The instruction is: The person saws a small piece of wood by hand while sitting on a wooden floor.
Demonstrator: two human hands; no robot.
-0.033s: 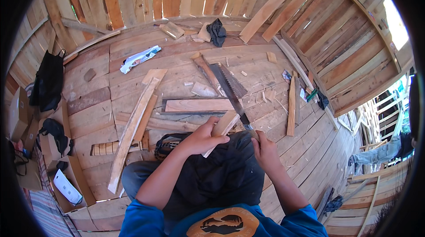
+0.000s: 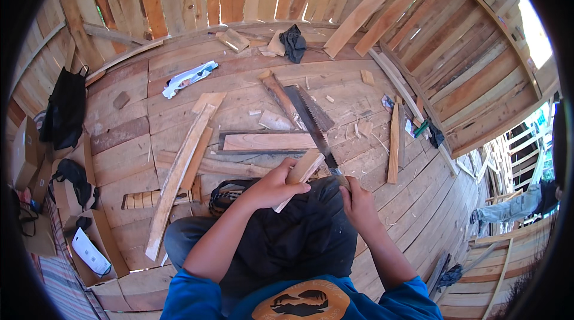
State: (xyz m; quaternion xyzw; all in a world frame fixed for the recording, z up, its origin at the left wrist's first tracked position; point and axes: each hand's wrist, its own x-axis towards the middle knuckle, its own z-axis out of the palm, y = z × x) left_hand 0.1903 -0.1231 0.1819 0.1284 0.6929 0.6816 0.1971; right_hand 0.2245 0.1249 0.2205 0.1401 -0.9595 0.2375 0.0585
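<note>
Closed around a short wooden block [image 2: 303,172] is my left hand [image 2: 277,185], its thumb lying on the near face. My right hand [image 2: 358,199] grips the handle of a handsaw [image 2: 315,127]. The long toothed blade points away from me, passing close by the far end of the block; whether they touch I cannot tell. Beyond the block a pale board [image 2: 269,142] with dark edges lies on the floor. A rough length of wood [image 2: 281,100] lies left of the blade, and a dark flat piece [image 2: 323,118] is partly behind it.
Long planks [image 2: 182,176] lie to my left beside a striped wooden sheath-like piece [image 2: 156,200]. Cardboard boxes [image 2: 107,242] and a black bag [image 2: 64,108] stand further left. Another plank [image 2: 394,147] lies right. Offcuts and shavings litter the plank floor. A person's leg [image 2: 508,208] shows far right.
</note>
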